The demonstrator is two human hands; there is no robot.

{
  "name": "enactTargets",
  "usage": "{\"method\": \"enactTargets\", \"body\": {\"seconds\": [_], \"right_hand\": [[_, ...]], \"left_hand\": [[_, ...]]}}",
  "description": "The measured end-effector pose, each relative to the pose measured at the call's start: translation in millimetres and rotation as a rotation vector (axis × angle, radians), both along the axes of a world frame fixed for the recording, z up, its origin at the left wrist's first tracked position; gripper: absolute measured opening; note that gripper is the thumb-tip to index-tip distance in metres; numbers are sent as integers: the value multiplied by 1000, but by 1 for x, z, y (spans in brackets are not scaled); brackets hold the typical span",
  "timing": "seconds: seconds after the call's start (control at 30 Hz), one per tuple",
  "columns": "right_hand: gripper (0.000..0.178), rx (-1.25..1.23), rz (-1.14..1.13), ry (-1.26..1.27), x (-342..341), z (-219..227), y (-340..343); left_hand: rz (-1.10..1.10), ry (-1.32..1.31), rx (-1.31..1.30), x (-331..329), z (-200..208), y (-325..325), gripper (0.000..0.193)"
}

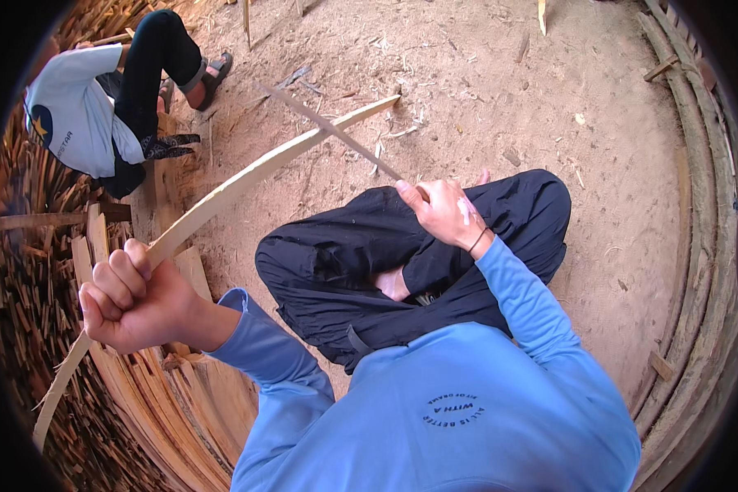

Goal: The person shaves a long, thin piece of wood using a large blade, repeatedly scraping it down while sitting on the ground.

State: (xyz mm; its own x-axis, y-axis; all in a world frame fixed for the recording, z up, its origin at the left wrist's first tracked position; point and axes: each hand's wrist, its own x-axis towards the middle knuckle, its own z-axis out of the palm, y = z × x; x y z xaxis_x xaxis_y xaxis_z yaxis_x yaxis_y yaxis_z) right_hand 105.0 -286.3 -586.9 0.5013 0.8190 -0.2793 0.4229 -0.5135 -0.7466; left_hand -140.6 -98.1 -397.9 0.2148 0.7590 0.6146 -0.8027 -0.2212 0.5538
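Observation:
My left hand [143,297] is closed in a fist around a long, pale wooden strip [250,174]. The strip runs past the fist toward the lower left and reaches up to the right, over the dirt ground. Above my folded legs, my right hand [447,213] grips a long-bladed knife [361,149], its handle hidden in the fingers. In the picture the narrow blade crosses the strip near its far end; whether the two touch I cannot tell. A whitish patch shows on the back of the right hand, and a thin dark band circles that wrist.
Stacked wooden slats [168,394] lie beside me at the lower left, with a big heap of split wood [25,344] beyond. A person [90,98] sits at the upper left. Long poles [701,221] line the right side. Chips litter the dirt floor [500,98].

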Motion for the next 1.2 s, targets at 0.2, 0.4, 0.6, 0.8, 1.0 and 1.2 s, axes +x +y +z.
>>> {"method": "enactTargets", "body": {"seconds": [0.2,0.4,0.6,0.8,1.0,1.2], "right_hand": [[75,-180,-165,-34,30,-52,7],[76,-167,-68,-107,12,-35,7],[74,-219,-131,35,36,-51,10],[75,-134,-30,63,18,-38,22],[64,18,-16,-127,-19,1,32],[63,-27,-170,-85,16,-89,22]], "left_hand": [[1,-10,-12,3,-2,-1,41],[44,11,-12,-1,-1,3,42],[33,-10,-29,-3,-5,7,42],[283,1,-137,-4,-8,21,43],[424,20,-215,-9,-10,27,44],[520,57,-249,7,-7,20,44]]}}
